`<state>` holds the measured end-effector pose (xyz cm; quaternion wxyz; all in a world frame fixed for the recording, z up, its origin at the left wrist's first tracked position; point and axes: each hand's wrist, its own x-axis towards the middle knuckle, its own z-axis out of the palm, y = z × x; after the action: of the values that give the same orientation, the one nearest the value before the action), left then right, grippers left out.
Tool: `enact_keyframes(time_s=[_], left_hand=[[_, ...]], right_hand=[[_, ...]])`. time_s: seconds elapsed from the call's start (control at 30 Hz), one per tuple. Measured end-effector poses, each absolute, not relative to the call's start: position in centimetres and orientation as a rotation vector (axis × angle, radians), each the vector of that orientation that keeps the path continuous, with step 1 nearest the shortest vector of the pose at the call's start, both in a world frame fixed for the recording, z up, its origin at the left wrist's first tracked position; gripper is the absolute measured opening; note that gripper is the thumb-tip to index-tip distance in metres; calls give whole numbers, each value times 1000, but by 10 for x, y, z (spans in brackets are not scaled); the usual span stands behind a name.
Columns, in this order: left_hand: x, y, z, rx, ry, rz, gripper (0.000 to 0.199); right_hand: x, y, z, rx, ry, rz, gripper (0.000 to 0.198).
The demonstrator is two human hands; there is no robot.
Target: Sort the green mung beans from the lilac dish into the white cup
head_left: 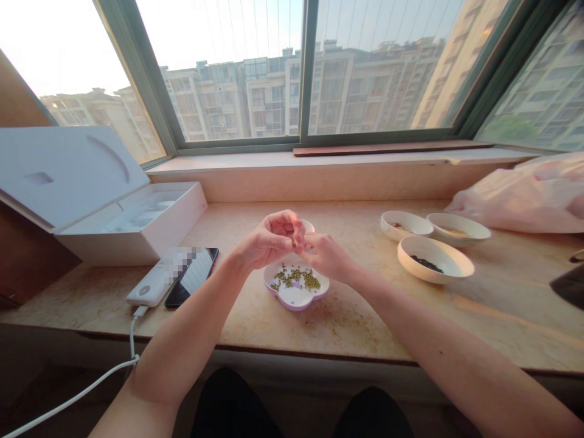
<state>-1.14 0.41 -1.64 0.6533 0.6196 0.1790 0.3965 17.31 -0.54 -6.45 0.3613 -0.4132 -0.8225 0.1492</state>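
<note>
My left hand is raised above a flower-shaped dish, its fingers curled and the thumb pressed toward the fingertips. A tiny dark speck shows at the thumb tip, too small to name. My right hand meets it from the right, fingers closed together and touching the left fingertips; whatever they pinch is hidden. Below both hands, the white dish with a pale purple rim holds many small green beans, which look like mung beans. Behind the hands stands a white bowl, mostly covered by them, so its contents do not show.
On the right stand three white bowls: one with dark bits, another and a third. A plastic bag lies beyond. Leftward are an open white box, a power strip with cable, and a phone.
</note>
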Motion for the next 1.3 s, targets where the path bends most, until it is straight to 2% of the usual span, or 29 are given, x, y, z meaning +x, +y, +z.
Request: enact_keyframes(time_s=[0.17, 0.3, 0.53, 0.83, 1.13, 1.3], left_hand=[[-11, 3, -15, 1287, 263, 870, 40], [-9, 2, -14, 1205, 136, 837, 39], [-8, 3, -16, 1163, 148, 827, 45], [-7, 3, -16, 1182, 136, 831, 42], [0, 17, -22, 1218, 314, 1048, 36], [6, 38, -43, 1567, 720, 1307, 24]], right_hand=[[170, -8, -66, -1036, -2217, 457, 16], [168, -10, -68, -993, -2313, 493, 16], [167, -15, -64, -970, -2489, 529, 17], [167, -14, -67, -1009, -2555, 525, 21], [164, -18, -60, -978, -2650, 466, 29], [161, -18, -59, -937, -2676, 467, 37]])
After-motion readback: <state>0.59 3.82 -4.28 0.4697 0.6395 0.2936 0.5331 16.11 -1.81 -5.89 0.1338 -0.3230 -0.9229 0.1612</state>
